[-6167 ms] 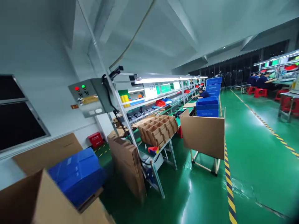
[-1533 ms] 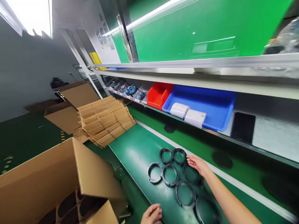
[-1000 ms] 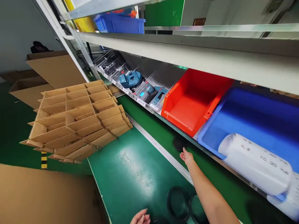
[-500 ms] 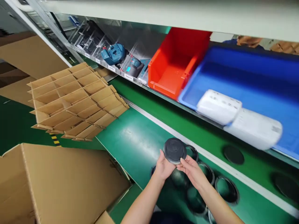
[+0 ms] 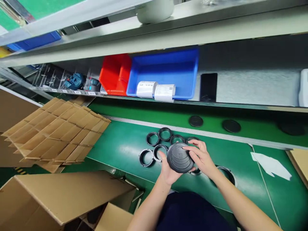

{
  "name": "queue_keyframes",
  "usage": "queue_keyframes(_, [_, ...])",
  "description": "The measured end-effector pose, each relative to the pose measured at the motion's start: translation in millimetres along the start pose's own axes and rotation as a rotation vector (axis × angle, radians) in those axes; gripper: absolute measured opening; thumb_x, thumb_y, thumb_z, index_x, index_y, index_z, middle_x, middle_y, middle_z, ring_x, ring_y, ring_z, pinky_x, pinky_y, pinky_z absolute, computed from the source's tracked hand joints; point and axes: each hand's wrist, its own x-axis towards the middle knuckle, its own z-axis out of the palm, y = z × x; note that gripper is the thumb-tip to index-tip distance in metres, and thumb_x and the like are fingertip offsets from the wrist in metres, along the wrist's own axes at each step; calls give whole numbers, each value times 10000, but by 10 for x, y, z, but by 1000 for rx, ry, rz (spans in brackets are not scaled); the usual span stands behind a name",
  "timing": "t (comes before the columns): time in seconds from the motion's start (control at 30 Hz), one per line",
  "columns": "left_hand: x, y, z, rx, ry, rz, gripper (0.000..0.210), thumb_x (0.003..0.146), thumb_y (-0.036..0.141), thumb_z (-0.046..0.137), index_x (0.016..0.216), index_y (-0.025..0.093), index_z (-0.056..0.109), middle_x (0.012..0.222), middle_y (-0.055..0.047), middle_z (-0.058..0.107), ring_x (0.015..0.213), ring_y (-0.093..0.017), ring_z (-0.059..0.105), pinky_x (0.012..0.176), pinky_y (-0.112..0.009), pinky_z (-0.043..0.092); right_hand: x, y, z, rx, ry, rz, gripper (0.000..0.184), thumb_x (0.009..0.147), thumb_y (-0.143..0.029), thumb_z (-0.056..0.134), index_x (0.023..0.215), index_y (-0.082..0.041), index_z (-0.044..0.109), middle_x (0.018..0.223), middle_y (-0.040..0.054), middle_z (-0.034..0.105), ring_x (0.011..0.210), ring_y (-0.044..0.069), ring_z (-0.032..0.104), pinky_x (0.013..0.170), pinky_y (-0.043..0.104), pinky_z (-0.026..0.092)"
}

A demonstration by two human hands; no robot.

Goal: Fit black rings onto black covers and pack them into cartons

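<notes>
My left hand (image 5: pixel 168 171) cradles a round black air vent (image 5: pixel 180 160) from below, with its thumb up along the vent's left edge. The vent's face is turned up and shows curved slats and a small square mark. My right hand (image 5: pixel 202 157) grips the vent's upper right edge, fingertips resting on its face. Several black rings stand on the green bench behind and beside the vent, among them a front-left ring (image 5: pixel 146 158) and a back ring (image 5: pixel 165 134). A larger ring (image 5: pixel 227 175) lies partly hidden under my right forearm.
Black discs (image 5: pixel 231 126) lie along the bench's back strip. Above are a red bin (image 5: pixel 115 75), a blue tray (image 5: pixel 166 69) with label rolls (image 5: pixel 146 89), and a phone (image 5: pixel 209 87). Cardboard dividers (image 5: pixel 55 128) and an open carton (image 5: pixel 72 192) stand left; white paper (image 5: pixel 271 165) lies right.
The view has swung to the right, bringing the phone and white paper into sight. Both hands keep the vent; its face is now tipped more toward me, and my right fingers reach farther over it.
</notes>
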Motion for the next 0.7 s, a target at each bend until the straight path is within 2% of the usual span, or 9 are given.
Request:
queue_keyframes(0.17, [-29, -433, 221, 6, 20, 2, 781, 794, 821, 390, 1399, 338, 493, 1466, -93, 509, 1322, -383, 462, 1064, -657, 332, -401, 67, -298, 6, 14, 0, 335, 997, -414, 430, 1195, -350, 692, 1315, 71, 520, 1247, 278, 420, 1056, 521, 408])
queue_keyframes(0.3, [-39, -635, 338, 29, 30, 0, 779, 797, 817, 398, 1428, 363, 450, 1498, -89, 469, 1312, -383, 469, 1045, -670, 346, -609, 66, -485, 17, 22, -23, 361, 1002, -426, 404, 1221, -359, 682, 1330, 71, 517, 1260, 283, 412, 1055, 521, 422])
queue_keyframes(0.5, [-63, -794, 433, 57, 50, -19, 844, 755, 844, 424, 1433, 342, 453, 1458, -107, 508, 1272, -395, 501, 1030, -657, 375, -751, 74, -624, 19, 19, -70, 380, 1010, -417, 380, 1279, -365, 643, 1350, 80, 480, 1278, 294, 368, 1060, 547, 402])
queue_keyframes(0.7, [-47, -824, 499, 89, 72, 12, 735, 835, 773, 392, 1439, 356, 441, 1464, -96, 506, 1277, -371, 503, 1045, -644, 372, -694, 59, -635, -58, -36, -129, 388, 1009, -429, 377, 1242, -316, 665, 1379, 95, 466, 1316, 310, 324, 1093, 577, 357])
